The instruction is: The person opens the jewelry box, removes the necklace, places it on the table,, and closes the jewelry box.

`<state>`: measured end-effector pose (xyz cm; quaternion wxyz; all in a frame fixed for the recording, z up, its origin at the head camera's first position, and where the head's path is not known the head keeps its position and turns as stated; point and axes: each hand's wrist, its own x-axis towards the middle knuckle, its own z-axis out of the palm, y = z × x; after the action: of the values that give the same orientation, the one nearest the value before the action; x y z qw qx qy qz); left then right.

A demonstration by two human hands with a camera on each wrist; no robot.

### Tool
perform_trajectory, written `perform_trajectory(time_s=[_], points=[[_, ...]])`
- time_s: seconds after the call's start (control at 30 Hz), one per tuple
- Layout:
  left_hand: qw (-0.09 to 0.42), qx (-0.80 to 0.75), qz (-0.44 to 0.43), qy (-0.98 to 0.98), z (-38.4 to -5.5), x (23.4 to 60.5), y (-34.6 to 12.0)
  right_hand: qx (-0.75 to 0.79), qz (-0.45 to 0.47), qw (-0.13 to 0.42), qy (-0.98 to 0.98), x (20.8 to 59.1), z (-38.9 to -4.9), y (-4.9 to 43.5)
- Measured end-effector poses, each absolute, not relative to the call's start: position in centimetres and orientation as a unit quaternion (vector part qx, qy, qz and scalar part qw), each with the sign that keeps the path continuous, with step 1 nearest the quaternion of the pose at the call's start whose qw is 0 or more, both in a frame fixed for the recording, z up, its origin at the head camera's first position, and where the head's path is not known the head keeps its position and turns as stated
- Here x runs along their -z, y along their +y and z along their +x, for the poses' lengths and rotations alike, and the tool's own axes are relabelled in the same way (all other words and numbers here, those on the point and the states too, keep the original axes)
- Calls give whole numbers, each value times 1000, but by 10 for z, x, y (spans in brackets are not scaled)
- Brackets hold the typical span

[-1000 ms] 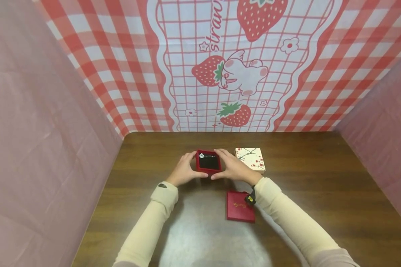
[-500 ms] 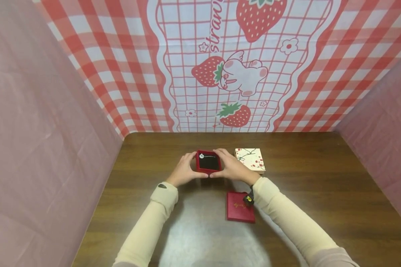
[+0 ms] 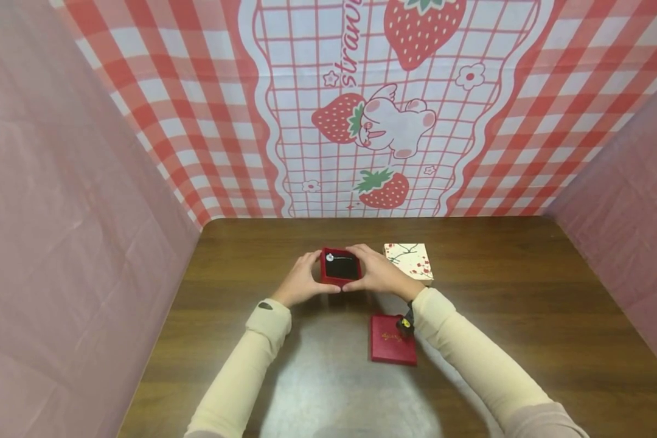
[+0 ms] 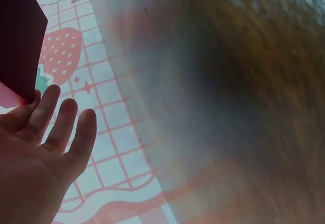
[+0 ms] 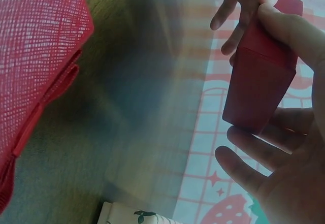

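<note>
Between both hands, a small red jewelry box is held with its top off, above the table as the wrist views show. Inside, a silver chain with a round pendant lies on a black pad. My left hand grips the box's left side between thumb and fingers. On the opposite side, my right hand grips it the same way, the two thumbs meeting at the near edge. In the right wrist view, the box shows its red underside, and the other fingers of the right hand spread below it.
A red lid with gold lettering lies on the wooden table, partly under the right wrist's dark strap. Behind the right hand sits a cream box with a red blossom print. A strawberry-print cloth hangs at the back, with pink cloths at both sides.
The right thumb has come in slightly to the left, closing up to the left thumb. The jewelry box stays in both hands, almost where it was.
</note>
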<state>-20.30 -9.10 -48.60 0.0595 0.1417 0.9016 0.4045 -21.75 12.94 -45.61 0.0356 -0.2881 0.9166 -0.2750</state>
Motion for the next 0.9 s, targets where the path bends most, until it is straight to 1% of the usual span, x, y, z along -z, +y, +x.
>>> perform_trajectory(time_s=[0.2,0.5,0.8,0.9], points=[[65,-407,152,899,-203,486,-92,275,-284,38,918,454,-216,128],[45,-408,172,896,-202,483,-92,269,-282,27,921,449,-215,126],[49,-411,171,894,-200,477,-95,265,-280,31,922,451,-216,125],[36,-406,170,897,-200,475,-95,263,-282,26,922,452,-217,124]])
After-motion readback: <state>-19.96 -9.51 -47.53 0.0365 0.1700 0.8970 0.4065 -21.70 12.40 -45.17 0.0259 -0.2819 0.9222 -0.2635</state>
